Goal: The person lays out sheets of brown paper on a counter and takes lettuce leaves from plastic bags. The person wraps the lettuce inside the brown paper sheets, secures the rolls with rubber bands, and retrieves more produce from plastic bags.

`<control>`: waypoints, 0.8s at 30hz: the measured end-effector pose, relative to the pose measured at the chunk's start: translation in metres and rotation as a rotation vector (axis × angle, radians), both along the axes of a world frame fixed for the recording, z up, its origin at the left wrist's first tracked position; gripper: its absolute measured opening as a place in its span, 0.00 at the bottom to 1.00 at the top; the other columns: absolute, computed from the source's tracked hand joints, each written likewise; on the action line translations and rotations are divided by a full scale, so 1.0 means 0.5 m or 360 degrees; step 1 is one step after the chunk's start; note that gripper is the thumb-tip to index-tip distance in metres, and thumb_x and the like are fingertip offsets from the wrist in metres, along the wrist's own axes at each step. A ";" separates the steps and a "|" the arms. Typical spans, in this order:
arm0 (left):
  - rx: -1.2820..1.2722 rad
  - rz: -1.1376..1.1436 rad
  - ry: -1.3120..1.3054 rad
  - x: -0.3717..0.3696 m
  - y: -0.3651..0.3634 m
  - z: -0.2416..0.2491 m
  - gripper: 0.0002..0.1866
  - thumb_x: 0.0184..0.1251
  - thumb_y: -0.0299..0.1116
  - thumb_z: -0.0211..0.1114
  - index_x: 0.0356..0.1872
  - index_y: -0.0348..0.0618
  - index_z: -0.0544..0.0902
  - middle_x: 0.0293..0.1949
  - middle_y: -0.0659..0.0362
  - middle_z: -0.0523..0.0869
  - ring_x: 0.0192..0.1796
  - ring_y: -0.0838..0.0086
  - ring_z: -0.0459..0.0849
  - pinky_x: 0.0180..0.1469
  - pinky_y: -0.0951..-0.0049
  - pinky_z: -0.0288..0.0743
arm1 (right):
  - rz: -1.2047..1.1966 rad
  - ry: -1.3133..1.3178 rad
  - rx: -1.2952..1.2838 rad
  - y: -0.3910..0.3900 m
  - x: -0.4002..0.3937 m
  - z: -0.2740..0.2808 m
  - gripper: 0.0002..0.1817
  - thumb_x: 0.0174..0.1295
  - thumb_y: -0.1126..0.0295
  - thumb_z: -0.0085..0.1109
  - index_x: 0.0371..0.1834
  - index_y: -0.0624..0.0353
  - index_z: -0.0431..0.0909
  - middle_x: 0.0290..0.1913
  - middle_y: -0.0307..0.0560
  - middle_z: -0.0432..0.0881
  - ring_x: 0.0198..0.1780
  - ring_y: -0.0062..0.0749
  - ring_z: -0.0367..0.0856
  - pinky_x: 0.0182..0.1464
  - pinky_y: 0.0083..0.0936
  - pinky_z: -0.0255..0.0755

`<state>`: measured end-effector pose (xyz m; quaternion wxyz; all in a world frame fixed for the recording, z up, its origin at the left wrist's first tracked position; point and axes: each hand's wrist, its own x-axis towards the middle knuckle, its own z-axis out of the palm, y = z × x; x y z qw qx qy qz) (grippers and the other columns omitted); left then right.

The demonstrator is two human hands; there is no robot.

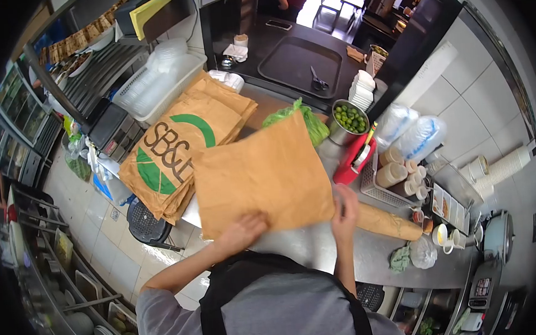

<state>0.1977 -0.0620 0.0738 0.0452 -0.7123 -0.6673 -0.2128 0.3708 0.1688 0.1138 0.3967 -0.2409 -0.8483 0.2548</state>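
Observation:
A plain brown paper bag (262,174) lies tilted over the steel counter, in front of my body. My left hand (245,230) rests on its lower left part, with the fingers bent against the paper. At the bag's lower right corner, my right hand (345,211) has its fingers curled at the edge; whether they pinch the paper is hard to see. Left of this bag is a stack of printed brown bags (164,152) with green and dark lettering. A green plastic bag (317,128) shows just behind the top edge.
A metal container of green limes (349,119), a red holder (349,163) and a basket of cups (393,176) stand to the right. Behind are a black tray (302,59) and a bin of plastic lids (160,82). A long paper-wrapped item (389,222) lies at right.

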 end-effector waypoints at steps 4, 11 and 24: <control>-0.0544 -0.0122 -0.0306 0.063 0.020 -0.097 0.14 0.59 0.32 0.55 0.47 0.43 0.72 0.55 0.55 0.75 0.58 0.61 0.73 0.57 0.64 0.70 | 0.0221 -0.0465 -0.0080 -0.022 -0.001 -0.082 0.15 0.62 0.73 0.49 0.51 0.62 0.75 0.55 0.55 0.74 0.56 0.46 0.74 0.58 0.39 0.63; -0.0359 -0.0537 -0.0070 0.058 0.028 -0.172 0.20 0.61 0.43 0.55 0.52 0.47 0.72 0.61 0.57 0.70 0.66 0.61 0.63 0.64 0.56 0.60 | -0.0097 -0.0144 -0.0117 0.002 0.014 -0.081 0.27 0.64 0.59 0.50 0.66 0.54 0.64 0.67 0.52 0.64 0.68 0.46 0.60 0.66 0.48 0.51; -0.0276 0.1082 0.0058 -0.111 0.065 -0.173 0.35 0.57 0.64 0.55 0.65 0.64 0.67 0.70 0.45 0.56 0.72 0.46 0.50 0.64 0.33 0.47 | -0.0004 -0.1091 0.0162 -0.045 0.002 -0.254 0.36 0.56 0.43 0.54 0.66 0.48 0.64 0.69 0.53 0.56 0.71 0.53 0.49 0.63 0.66 0.43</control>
